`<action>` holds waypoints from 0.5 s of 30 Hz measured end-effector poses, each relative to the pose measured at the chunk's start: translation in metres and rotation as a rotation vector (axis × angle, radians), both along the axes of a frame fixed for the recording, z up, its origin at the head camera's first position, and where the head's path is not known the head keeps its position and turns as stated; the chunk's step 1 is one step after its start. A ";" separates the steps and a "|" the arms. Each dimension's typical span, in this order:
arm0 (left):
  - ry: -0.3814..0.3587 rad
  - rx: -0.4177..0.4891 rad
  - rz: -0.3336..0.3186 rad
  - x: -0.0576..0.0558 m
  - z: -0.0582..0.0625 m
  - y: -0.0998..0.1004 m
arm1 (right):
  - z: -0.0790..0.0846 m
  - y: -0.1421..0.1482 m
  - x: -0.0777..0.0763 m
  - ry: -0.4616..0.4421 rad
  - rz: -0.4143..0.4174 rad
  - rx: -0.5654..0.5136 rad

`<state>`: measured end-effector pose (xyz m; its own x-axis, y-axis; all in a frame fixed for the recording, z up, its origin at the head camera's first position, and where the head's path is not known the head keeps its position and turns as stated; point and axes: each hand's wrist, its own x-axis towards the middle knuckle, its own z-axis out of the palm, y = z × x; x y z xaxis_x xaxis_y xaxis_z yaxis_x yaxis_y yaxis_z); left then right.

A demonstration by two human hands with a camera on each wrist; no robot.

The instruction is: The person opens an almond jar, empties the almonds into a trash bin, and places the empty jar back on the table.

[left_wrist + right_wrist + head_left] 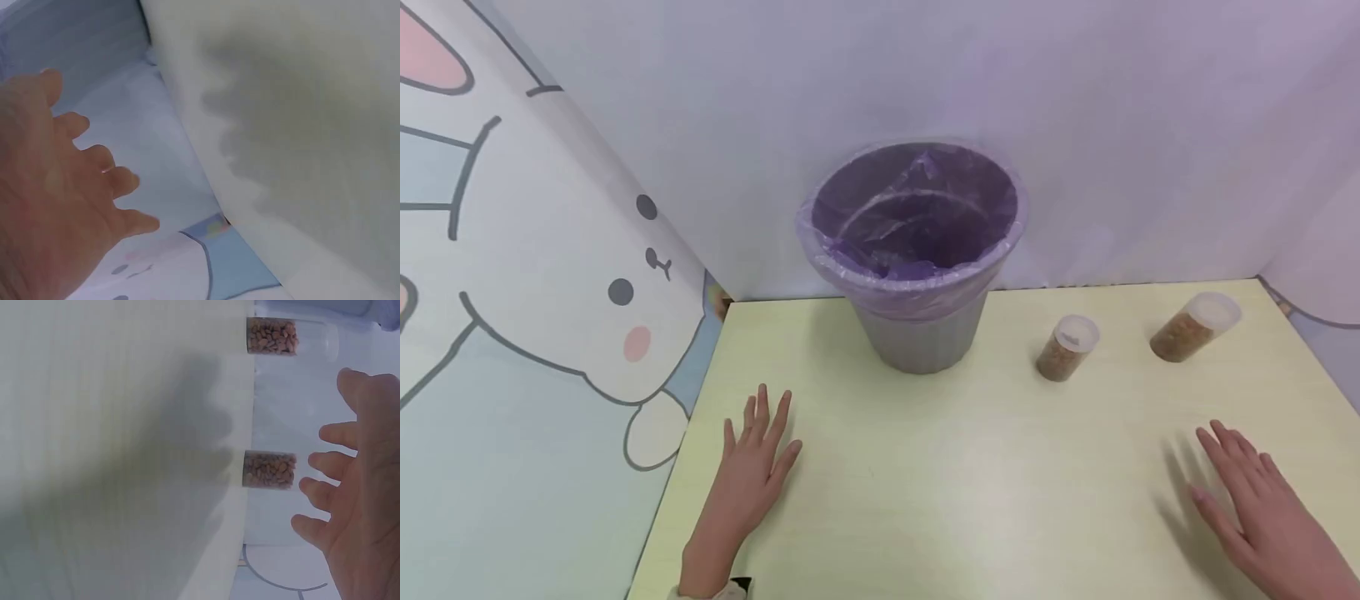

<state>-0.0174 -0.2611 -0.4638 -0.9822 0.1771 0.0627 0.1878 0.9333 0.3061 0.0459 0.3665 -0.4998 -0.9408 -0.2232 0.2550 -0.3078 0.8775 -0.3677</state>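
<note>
My left hand [747, 479] is over the left part of the pale table, fingers spread and holding nothing. At the lower right my right hand [1262, 508] hovers above the tabletop with its fingers extended, and its shadow falls beside it. Beyond the right hand stand two clear capped containers, each partly filled with brown pellet-like bits: a nearer-to-middle container [1067, 348] and a right-hand container [1195, 327]. The right wrist view shows both, the middle one [272, 336] at the top and the other [270, 470] near the fingertips. Neither hand touches them.
A grey bin [917, 333] lined with a purple plastic bag [913, 287] stands at the table's back edge. Behind it is a pale wall [1112, 125]. A panel with a cartoon rabbit [557, 250] borders the table [925, 483] on the left.
</note>
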 end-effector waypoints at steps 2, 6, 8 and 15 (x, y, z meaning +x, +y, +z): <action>0.004 0.021 -0.012 -0.003 0.005 0.003 | 0.006 -0.003 -0.003 0.042 0.004 -0.008; 0.059 0.074 -0.027 -0.010 0.018 0.011 | 0.016 -0.010 -0.008 0.099 -0.026 -0.027; 0.082 0.133 -0.023 -0.013 0.026 0.015 | 0.019 -0.015 -0.008 0.102 -0.056 -0.035; 0.092 0.512 -0.071 -0.029 0.051 0.033 | 0.025 -0.027 -0.012 0.064 -0.142 -0.039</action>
<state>-0.0459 -0.2284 -0.4130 -0.9552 0.1673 0.2442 0.2929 0.6526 0.6988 0.0336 0.3397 -0.4744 -0.9439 -0.0775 0.3210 -0.2051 0.8994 -0.3860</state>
